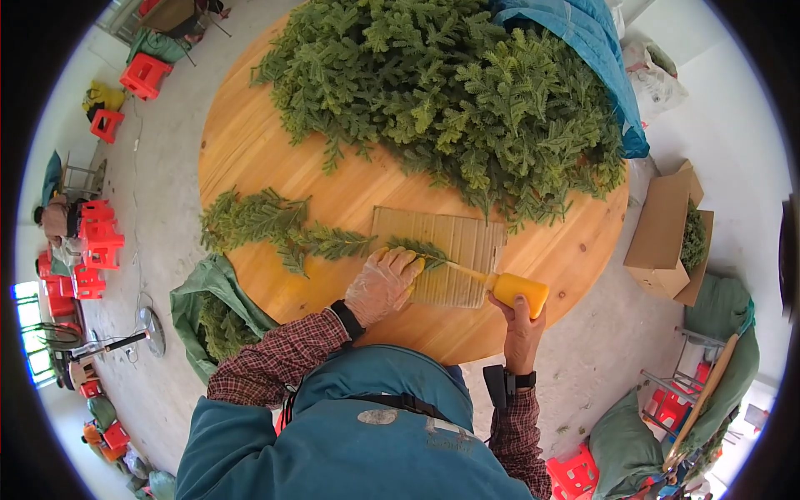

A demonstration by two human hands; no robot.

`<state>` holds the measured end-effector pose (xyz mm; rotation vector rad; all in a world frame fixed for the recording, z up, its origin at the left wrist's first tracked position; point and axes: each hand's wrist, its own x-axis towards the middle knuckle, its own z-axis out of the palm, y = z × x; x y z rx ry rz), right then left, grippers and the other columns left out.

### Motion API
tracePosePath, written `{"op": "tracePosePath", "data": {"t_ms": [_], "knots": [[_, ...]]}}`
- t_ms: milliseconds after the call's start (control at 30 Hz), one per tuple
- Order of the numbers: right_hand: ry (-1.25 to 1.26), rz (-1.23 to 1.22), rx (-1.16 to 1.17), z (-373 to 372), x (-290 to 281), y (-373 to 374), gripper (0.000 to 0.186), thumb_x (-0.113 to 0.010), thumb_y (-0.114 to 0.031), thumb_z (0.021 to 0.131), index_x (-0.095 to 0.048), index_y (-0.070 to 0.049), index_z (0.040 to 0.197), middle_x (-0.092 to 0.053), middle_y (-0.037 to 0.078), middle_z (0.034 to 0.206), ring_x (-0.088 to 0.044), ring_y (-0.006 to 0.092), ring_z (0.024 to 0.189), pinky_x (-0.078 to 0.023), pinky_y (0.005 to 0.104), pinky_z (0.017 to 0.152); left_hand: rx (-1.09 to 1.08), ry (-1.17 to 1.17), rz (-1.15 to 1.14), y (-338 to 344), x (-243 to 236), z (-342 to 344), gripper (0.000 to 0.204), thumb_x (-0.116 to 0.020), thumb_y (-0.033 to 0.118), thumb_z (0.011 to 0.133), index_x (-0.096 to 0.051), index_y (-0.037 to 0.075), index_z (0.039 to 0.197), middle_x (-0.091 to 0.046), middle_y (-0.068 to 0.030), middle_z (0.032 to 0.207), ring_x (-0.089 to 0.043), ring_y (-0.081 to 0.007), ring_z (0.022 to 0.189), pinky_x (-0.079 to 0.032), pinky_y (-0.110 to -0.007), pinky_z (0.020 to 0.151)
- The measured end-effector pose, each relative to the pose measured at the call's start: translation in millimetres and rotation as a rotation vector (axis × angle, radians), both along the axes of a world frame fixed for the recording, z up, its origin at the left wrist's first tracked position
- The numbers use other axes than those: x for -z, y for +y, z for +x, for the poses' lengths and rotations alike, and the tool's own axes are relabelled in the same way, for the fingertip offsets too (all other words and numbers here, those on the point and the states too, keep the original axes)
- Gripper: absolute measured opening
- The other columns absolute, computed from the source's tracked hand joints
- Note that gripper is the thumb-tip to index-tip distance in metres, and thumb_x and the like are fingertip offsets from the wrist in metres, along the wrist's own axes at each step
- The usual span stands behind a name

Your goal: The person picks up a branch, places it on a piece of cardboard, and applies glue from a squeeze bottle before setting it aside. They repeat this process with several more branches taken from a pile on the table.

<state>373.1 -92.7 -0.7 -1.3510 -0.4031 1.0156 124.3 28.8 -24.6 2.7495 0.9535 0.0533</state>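
My left hand, in a translucent plastic glove, is closed on a green artificial fir sprig over a flat sheet of corrugated cardboard. My right hand grips an orange squeeze bottle. The bottle lies tilted sideways, its long pale nozzle reaching left to the sprig's stem end beside my left fingers; whether the tip touches it is hard to tell. More loose sprigs lie on the round wooden table to the left of the cardboard.
A large heap of sprigs with blue sheeting covers the table's far side. A green sack of greenery sits at the near left edge. An open carton stands right of the table; red stools and a seated person are left.
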Motion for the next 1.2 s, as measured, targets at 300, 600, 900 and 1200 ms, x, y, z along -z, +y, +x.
{"op": "tracePosePath", "data": {"t_ms": [300, 600, 900, 1200], "knots": [[-0.057, -0.023, 0.025, 10, -7, -6, 0.04, -0.059, -0.02, 0.098, -0.043, 0.001, 0.129, -0.056, 0.016, 0.121, -0.064, 0.0298, 0.108, -0.056, 0.0426, 0.096, 0.002, -0.011, -0.005, 0, 3, -2, 0.053, -0.062, 0.027, 0.087, -0.05, 0.011, 0.136, -0.051, -0.0116, 0.133, -0.049, -0.0294, 0.123, -0.037, -0.045, 0.104], [-0.016, 0.001, 0.03, 9, -9, -8, 0.04, -0.059, -0.02, 0.098, -0.043, 0.001, 0.128, -0.057, 0.016, 0.12, -0.065, 0.03, 0.106, -0.056, 0.0427, 0.096, 0.0, -0.01, -0.024, 1, 0, 0, 0.053, -0.062, 0.027, 0.087, -0.05, 0.011, 0.136, -0.051, -0.012, 0.133, -0.049, -0.0294, 0.124, -0.036, -0.046, 0.105], [-0.042, -0.018, -0.009, 5, -1, 1, 0.039, -0.06, -0.021, 0.098, -0.044, -0.001, 0.128, -0.058, 0.015, 0.119, -0.065, 0.03, 0.106, -0.056, 0.0434, 0.095, 0.001, -0.015, -0.01, 0, 1, -1, 0.052, -0.062, 0.027, 0.087, -0.05, 0.011, 0.135, -0.051, -0.0115, 0.132, -0.048, -0.0288, 0.124, -0.036, -0.045, 0.105], [-0.108, -0.032, 0.006, 12, -4, -3, 0.039, -0.059, -0.02, 0.098, -0.045, 0.0, 0.128, -0.058, 0.015, 0.118, -0.065, 0.0292, 0.107, -0.057, 0.0434, 0.094, 0.004, -0.027, -0.006, 0, 2, -3, 0.051, -0.061, 0.027, 0.088, -0.051, 0.011, 0.135, -0.051, -0.0118, 0.132, -0.049, -0.0293, 0.123, -0.037, -0.045, 0.105]]}}
